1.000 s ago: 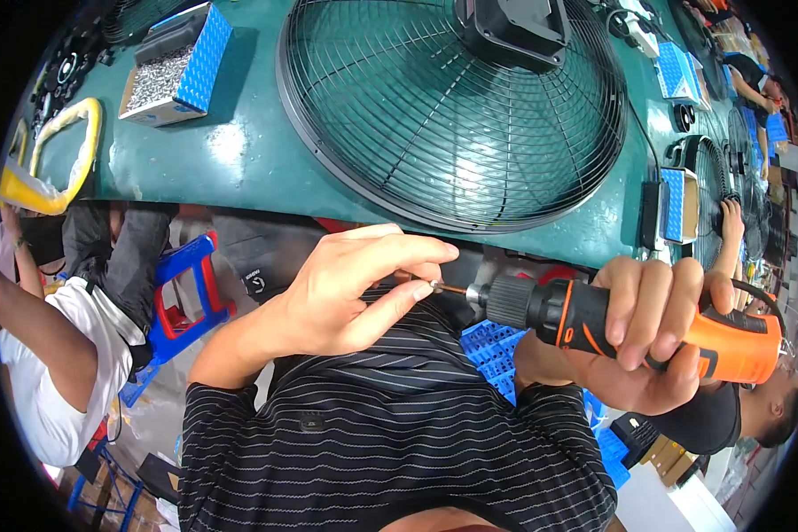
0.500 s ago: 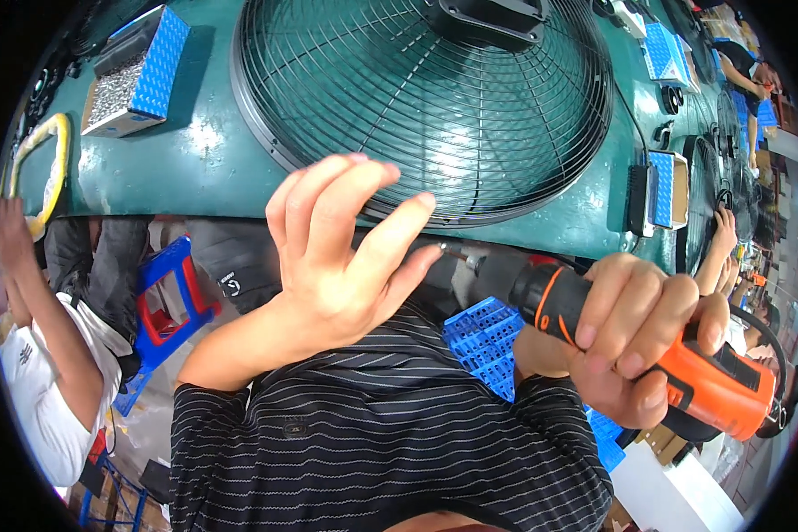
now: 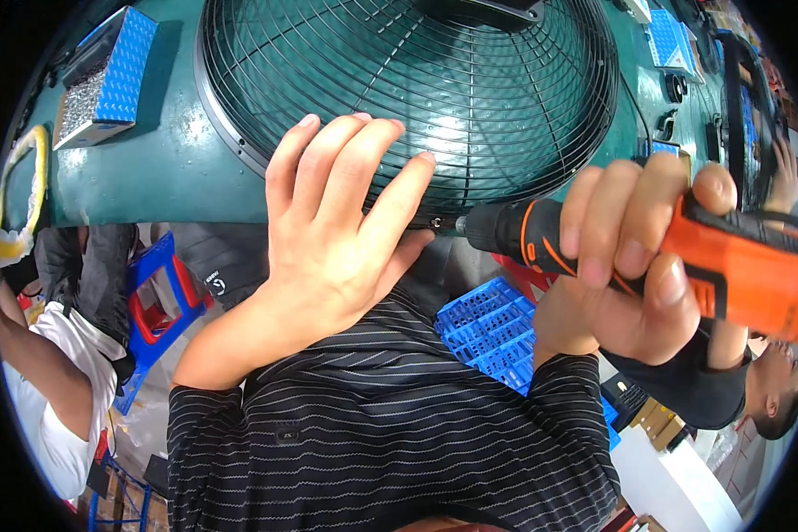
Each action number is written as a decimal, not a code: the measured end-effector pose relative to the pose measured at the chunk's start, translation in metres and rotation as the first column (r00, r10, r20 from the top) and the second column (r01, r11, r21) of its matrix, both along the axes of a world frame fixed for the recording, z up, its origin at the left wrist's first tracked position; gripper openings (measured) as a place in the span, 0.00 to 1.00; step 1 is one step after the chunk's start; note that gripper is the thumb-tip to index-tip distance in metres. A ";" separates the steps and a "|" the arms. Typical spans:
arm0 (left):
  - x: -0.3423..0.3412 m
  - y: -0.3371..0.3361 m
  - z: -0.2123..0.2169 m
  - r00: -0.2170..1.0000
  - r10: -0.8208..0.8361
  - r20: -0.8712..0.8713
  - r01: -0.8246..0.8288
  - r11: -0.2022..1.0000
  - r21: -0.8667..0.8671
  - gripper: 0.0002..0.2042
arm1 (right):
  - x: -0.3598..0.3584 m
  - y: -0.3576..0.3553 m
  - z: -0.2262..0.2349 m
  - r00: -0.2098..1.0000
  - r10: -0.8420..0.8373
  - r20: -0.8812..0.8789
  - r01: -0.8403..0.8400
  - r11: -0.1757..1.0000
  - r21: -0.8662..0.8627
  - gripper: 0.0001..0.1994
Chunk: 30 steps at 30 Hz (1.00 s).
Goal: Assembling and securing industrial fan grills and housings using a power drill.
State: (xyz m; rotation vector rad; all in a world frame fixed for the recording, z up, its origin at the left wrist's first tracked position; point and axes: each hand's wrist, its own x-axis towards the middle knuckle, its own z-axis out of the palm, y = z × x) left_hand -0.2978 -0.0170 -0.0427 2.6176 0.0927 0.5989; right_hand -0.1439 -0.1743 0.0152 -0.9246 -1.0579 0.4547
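Observation:
A large round black wire fan guard (image 3: 505, 133) lies on the green table, its near rim at the table edge. My left hand (image 3: 328, 222) is at that rim, fingers stretched and spread over the wires, thumb lower down beside the rim. It grips nothing that I can see. My right hand (image 3: 638, 257) is wrapped round an orange and black power screwdriver (image 3: 528, 235), held sideways with its tip pointing left. The tip is close by a small screw (image 3: 436, 222) at the near rim, right of my left thumb; whether they touch I cannot tell. A black housing (image 3: 488, 11) sits at the guard's middle.
On the green table (image 3: 173, 168), a blue-and-white box (image 3: 124, 84) of small metal parts stands left. A yellow-edged loop (image 3: 37, 168) hangs over the edge farther left. Co-workers are at both sides, one at right (image 3: 683, 381) close by. Blue plastic crates (image 3: 488, 328) are below.
My right hand has raised the power screwdriver, bringing its tip to the guard's near rim. My left hand has moved slightly, its fingers straighter. The view has shifted, and a co-worker now shows nearer at right.

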 end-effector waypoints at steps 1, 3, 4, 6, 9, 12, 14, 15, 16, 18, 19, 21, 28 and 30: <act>0.000 0.001 0.002 0.999 -0.021 -0.029 0.022 1.000 0.008 0.35 | 0.003 0.002 0.000 0.999 0.035 -0.024 -0.035 0.999 -0.002 0.25; 0.001 0.004 0.004 0.997 -0.042 -0.061 0.043 0.999 0.010 0.35 | 0.010 0.006 -0.002 0.996 0.075 -0.049 -0.075 0.997 -0.012 0.25; 0.002 0.005 0.005 0.998 -0.043 -0.050 0.044 0.999 0.016 0.35 | 0.011 0.008 -0.003 0.996 0.054 -0.064 -0.055 0.998 -0.019 0.25; 0.003 0.005 0.006 0.998 -0.049 -0.047 0.049 0.999 0.003 0.34 | 0.015 0.013 -0.005 0.993 0.104 -0.053 -0.106 0.993 -0.042 0.25; 0.006 0.005 0.006 0.996 -0.064 -0.058 0.061 0.997 -0.052 0.33 | 0.018 0.019 -0.006 0.991 0.124 -0.049 -0.127 0.990 -0.057 0.25; 0.008 0.006 0.005 0.996 -0.080 -0.034 0.077 0.995 -0.069 0.32 | 0.018 0.024 -0.006 0.989 0.139 -0.040 -0.142 0.988 -0.065 0.25; 0.009 0.007 0.002 0.996 -0.087 -0.006 0.087 0.994 -0.068 0.32 | 0.017 0.026 -0.005 0.989 0.142 -0.033 -0.144 0.988 -0.062 0.25; 0.009 0.007 0.001 0.995 -0.098 0.007 0.098 0.993 -0.063 0.32 | 0.015 0.027 -0.005 0.989 0.144 -0.027 -0.146 0.987 -0.063 0.25; 0.009 0.007 0.000 0.995 -0.097 0.006 0.097 0.993 -0.065 0.32 | 0.014 0.027 -0.004 0.989 0.145 -0.018 -0.146 0.987 -0.064 0.25; 0.010 0.007 -0.003 0.994 -0.101 0.050 0.103 0.994 -0.044 0.32 | 0.008 0.025 0.001 0.990 0.139 0.007 -0.139 0.988 -0.070 0.25; 0.010 0.007 -0.005 0.994 -0.096 0.050 0.099 0.994 -0.048 0.32 | 0.006 0.024 0.003 0.990 0.139 0.036 -0.136 0.987 -0.085 0.26; 0.009 0.006 -0.007 0.994 -0.089 0.065 0.091 0.995 -0.030 0.32 | -0.001 0.020 0.009 0.988 0.127 0.091 -0.116 0.986 -0.120 0.26; 0.007 0.006 -0.012 0.992 -0.085 0.089 0.090 0.995 -0.048 0.32 | -0.034 0.014 0.018 0.980 -0.008 0.200 0.052 0.975 -0.215 0.23; 0.006 0.006 -0.013 0.990 -0.093 0.110 0.099 0.994 -0.051 0.32 | -0.033 0.017 0.018 0.984 0.016 0.180 0.024 0.976 -0.218 0.23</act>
